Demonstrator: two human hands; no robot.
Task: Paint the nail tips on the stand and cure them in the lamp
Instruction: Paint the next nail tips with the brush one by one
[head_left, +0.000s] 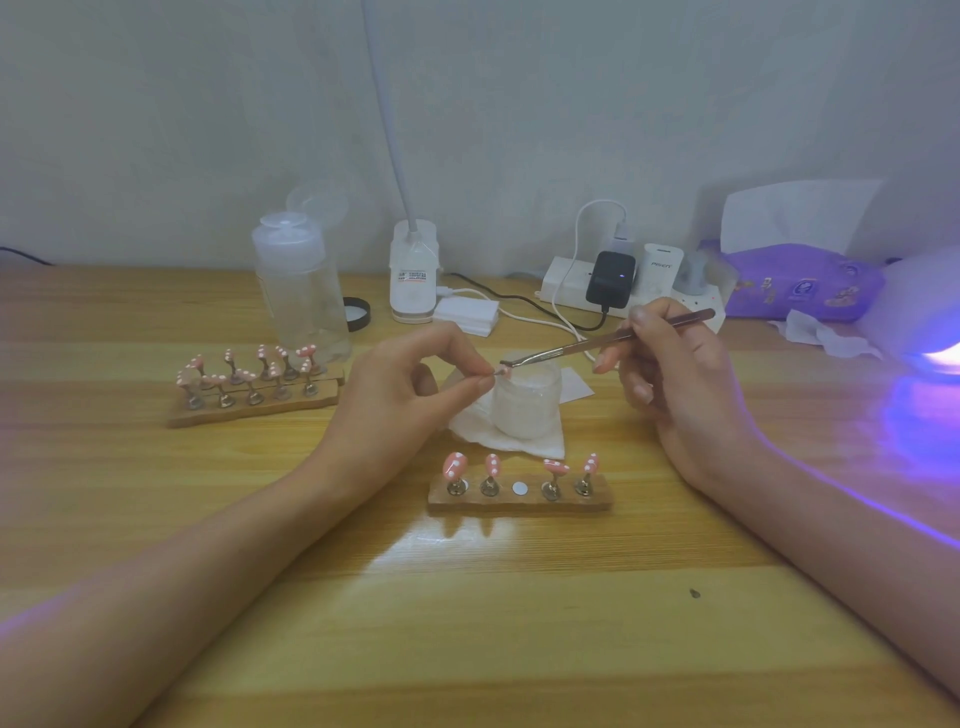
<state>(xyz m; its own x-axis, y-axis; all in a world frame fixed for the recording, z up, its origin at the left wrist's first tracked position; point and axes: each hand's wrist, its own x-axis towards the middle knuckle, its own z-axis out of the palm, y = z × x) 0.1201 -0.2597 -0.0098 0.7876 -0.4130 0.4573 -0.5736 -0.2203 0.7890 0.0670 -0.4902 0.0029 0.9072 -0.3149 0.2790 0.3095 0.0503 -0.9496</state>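
- Above the jar (527, 405) near the table's (467, 597) middle, one pink nail tip (500, 370) is pinched between thumb and forefinger of the left hand (410, 384).
- A slim metal tool (613, 340) is gripped pen-fashion by the right hand (670, 364), its end touching the tip.
- The tip is judged light, thin and slick (wet coating would smear), so it is best held by its edges.
- One slot on the near stand (519, 500) lies vacant.

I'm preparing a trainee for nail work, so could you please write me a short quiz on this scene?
1. True or false: the near brown wooden stand holds five pink white-dotted nail tips.
2. Fill in: the left hand pinches a small pink ____ by the frosted white jar.
3. Which holds the slim metal tool? A. left hand B. right hand
Key: 1 false, the stand holds four; 2 nail tip; 3 B.
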